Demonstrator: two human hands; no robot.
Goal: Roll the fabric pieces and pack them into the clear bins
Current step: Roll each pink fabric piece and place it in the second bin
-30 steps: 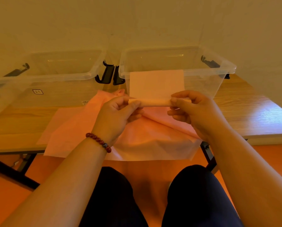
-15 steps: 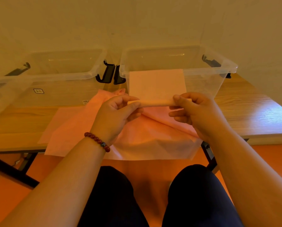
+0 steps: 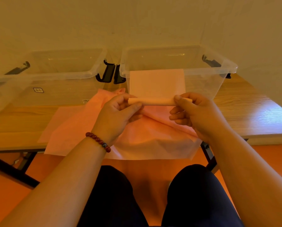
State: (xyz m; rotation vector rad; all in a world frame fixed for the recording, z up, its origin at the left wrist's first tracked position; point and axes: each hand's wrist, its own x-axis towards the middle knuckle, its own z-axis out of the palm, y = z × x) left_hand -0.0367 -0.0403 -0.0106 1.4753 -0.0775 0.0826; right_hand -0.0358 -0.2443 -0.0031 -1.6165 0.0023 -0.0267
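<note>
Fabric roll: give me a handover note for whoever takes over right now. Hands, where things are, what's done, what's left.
Left hand pinches the left end of the roll; right hand pinches the right end, above the table.
The piece is partly rolled; its flat part stands up in front of the right bin.
Loose pink fabric lies on the table's near edge, under the hands.
Left bin and right bin: no fabric seen inside.
Done: one roll begun.
Left: finish it, pack it, then roll and pack the rest.
</note>
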